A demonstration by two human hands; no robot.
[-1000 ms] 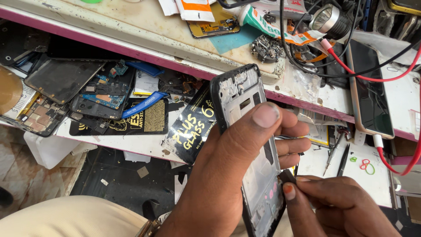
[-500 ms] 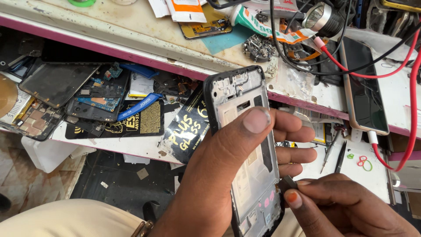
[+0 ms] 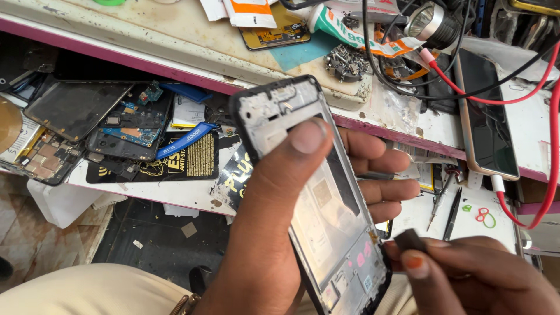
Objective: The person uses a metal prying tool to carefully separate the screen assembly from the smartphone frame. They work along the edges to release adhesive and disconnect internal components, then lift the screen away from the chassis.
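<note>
Over the cluttered repair bench (image 3: pixel 175 41), my left hand (image 3: pixel 280 233) clamps the phone frame (image 3: pixel 318 198), thumb across its top, now tilted closer to me, while my right hand (image 3: pixel 478 280) pinches a small dark piece (image 3: pixel 409 240) just beside its lower edge.

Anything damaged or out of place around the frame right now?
Yes. The phone frame in the left hand is stripped, insides bare. The right hand pinches a small dark piece beside it. Dismantled phone parts lie heaped on the lower shelf.
</note>
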